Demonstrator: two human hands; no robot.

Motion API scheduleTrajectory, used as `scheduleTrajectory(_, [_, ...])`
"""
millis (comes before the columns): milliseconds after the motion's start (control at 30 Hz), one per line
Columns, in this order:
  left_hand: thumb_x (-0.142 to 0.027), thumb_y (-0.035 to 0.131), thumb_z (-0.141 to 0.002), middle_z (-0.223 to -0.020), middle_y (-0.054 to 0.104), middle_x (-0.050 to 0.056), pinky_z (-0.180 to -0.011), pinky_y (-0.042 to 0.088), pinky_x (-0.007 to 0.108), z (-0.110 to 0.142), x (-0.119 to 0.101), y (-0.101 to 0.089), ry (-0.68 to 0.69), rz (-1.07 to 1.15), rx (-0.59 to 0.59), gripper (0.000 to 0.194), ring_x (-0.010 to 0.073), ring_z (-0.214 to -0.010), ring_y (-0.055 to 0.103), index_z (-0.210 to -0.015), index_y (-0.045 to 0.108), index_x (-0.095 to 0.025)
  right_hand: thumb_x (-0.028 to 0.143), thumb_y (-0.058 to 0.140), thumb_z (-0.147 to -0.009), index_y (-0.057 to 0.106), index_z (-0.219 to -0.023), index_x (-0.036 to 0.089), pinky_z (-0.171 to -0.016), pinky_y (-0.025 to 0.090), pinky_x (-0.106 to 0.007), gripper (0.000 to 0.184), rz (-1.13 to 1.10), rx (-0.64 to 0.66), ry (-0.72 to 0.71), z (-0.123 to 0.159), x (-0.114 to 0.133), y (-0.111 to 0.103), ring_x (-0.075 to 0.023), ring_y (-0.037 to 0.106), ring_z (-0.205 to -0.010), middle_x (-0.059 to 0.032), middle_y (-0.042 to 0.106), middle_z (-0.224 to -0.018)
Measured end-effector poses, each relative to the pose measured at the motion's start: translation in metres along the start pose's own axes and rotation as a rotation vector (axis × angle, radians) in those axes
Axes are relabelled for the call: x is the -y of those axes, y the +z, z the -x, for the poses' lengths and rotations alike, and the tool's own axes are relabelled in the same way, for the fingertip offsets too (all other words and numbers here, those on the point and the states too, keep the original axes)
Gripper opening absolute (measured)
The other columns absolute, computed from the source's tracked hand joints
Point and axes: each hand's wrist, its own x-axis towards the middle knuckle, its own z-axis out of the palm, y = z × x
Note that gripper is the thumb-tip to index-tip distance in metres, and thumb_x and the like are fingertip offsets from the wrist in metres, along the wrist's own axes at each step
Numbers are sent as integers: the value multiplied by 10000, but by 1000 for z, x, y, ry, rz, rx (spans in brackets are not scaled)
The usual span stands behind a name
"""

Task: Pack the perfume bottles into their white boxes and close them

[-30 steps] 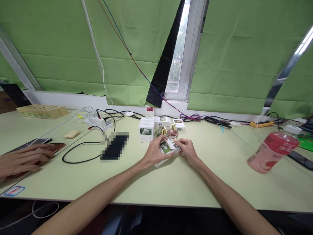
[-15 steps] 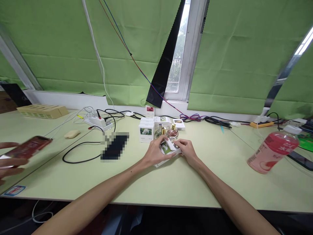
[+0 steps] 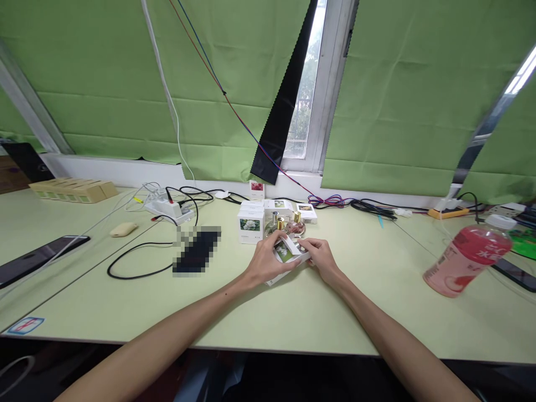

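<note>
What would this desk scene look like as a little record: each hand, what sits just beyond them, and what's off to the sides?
Left hand: the hand grips a white box with a flower picture
Right hand: the fingers are at the box's right end; what they pinch is unclear
Just beyond: glass bottles with shiny caps, and more white boxes
Far left: a dark phone lying on the table
Right side: a pink drink bottle with a white cap
</note>
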Motion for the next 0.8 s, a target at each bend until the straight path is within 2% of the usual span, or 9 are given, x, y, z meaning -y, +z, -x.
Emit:
scheduleTrajectory(233, [-495,819,-682,-975,709,25,-690,495,303,0,-1,-1,-9,9,1,537,212,-837,660,-1071,568,-222,543,789,-657,678,-580,153,-420,225,-245,412,-3,9,-5,-1,-1,-1,-84,330,-478,26,472,-520])
scheduleTrajectory(467, [-484,813,-681,-979,705,23,-684,493,299,0,-1,-1,6,15,-9,519,213,-845,660,-1064,572,-229,641,776,-648,705,-623,145,-420,239,-236,502,2,16,-10,-2,-2,-1,-77,323,-465,30,469,-512])
scheduleTrajectory(800, [-444,821,-689,-964,703,8,-684,492,285,0,-2,-3,23,45,15,483,192,-820,650,-1049,580,-232,743,748,-623,778,-754,121,-398,225,-233,636,24,27,54,-2,0,2,-83,343,-426,33,462,-482])
